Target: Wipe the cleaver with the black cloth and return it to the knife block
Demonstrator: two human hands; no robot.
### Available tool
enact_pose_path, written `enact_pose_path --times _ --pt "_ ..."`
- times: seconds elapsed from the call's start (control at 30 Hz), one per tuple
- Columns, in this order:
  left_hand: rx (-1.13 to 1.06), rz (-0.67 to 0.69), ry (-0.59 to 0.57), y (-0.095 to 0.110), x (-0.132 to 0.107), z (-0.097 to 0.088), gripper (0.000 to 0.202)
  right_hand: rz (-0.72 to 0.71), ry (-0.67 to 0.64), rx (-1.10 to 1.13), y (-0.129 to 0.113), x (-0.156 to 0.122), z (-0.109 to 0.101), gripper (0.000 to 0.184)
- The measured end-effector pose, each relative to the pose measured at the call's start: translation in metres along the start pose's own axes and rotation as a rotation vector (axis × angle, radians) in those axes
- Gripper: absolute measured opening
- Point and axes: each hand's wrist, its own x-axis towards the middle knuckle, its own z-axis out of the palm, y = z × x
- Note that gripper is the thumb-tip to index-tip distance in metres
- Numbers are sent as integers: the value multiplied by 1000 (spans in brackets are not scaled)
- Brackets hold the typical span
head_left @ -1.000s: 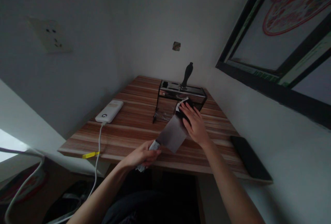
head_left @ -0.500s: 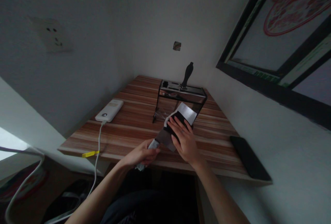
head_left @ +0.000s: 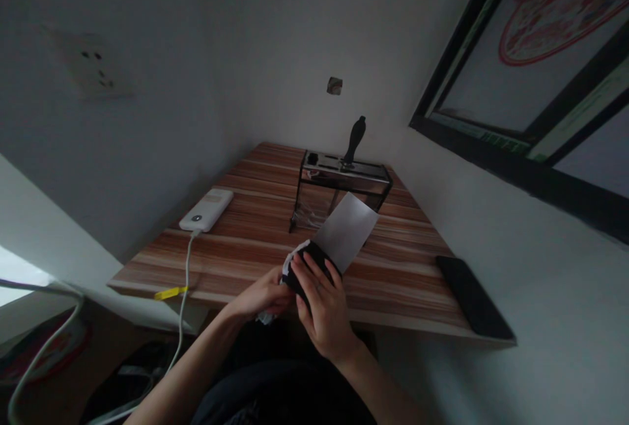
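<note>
Near the table's front edge, my left hand [head_left: 265, 294] is closed round the handle of a cleaver [head_left: 350, 223]. A bit of the handle's pale, crumpled wrapping shows below the fingers. The broad, shiny blade points away from me, up to the right. My right hand [head_left: 322, 304] presses a folded black cloth [head_left: 314, 256] with a white edge onto the blade near the handle. Behind the blade stands a knife rack [head_left: 339, 173] with a metal top and clear sides. One black knife handle [head_left: 354, 140] sticks up from it.
On the wood-grain table [head_left: 246, 212], a white power bank [head_left: 206, 210] with a cable [head_left: 187, 261] lies at the left. A yellow tag [head_left: 170, 293] is by the front left edge. A black phone [head_left: 474, 297] rests at the right edge. Walls enclose the back and sides.
My right hand and the black cloth have slid down the blade towards the handle and my left hand. More of the blade's far end is now bare. My left hand has barely moved.
</note>
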Motion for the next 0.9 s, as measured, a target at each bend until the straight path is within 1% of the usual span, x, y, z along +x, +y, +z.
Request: enact_pose_path --times 0.17,0.27,0.37,0.5,0.67,0.9 --pt "3 24 -66 -1 1 -2 14 -40 -42 -17 8 2 -8 56" --pt "-1 31 -114 -2 2 -2 22 -51 -66 -48 18 3 -15 58" --pt "4 32 -139 -2 1 -3 27 -38 -54 -78 29 7 -23 57" --pt "-6 30 -149 0 0 -2 27 -5 -15 -85 45 15 -31 55" --pt "7 12 -139 2 0 0 27 45 83 -92 65 25 -40 52" --pt "23 -14 -139 2 0 0 27 72 180 -132 90 34 -53 50"
